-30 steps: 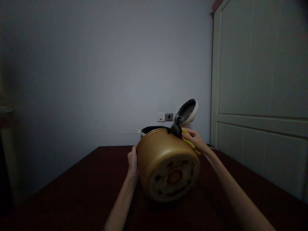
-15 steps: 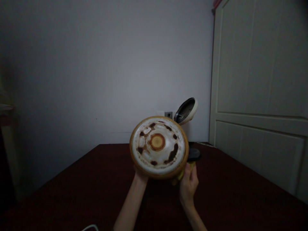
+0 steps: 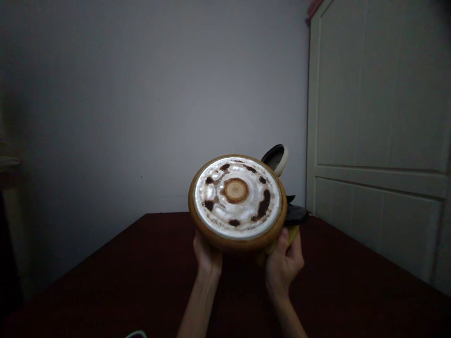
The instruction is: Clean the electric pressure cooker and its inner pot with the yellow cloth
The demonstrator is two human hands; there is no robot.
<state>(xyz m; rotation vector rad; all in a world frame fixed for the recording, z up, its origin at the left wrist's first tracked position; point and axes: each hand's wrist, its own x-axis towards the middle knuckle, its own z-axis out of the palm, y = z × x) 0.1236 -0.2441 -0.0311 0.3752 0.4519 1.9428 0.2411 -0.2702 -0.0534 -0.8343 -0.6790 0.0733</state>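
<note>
I hold a golden-brown cooker pot [image 3: 237, 199] up in front of me, tipped so that its pale, scorched round bottom faces me. My left hand [image 3: 207, 256] grips the pot's lower left side from beneath. My right hand [image 3: 283, 260] is closed on the lower right side, pressing a yellow and black cloth or sponge [image 3: 295, 220] against the pot. Behind the pot, the raised white lid of a rice cooker [image 3: 276, 157] shows; the cooker's body is hidden.
A dark red table [image 3: 123, 277] stretches ahead to a grey wall. A tall cream wardrobe or door [image 3: 380, 141] stands along the right. A small pale object [image 3: 136, 334] peeks in at the bottom edge.
The pot went from lying sideways with its bottom low to being raised with its bottom facing me. My right hand moved from the rim down to beneath the pot's right side.
</note>
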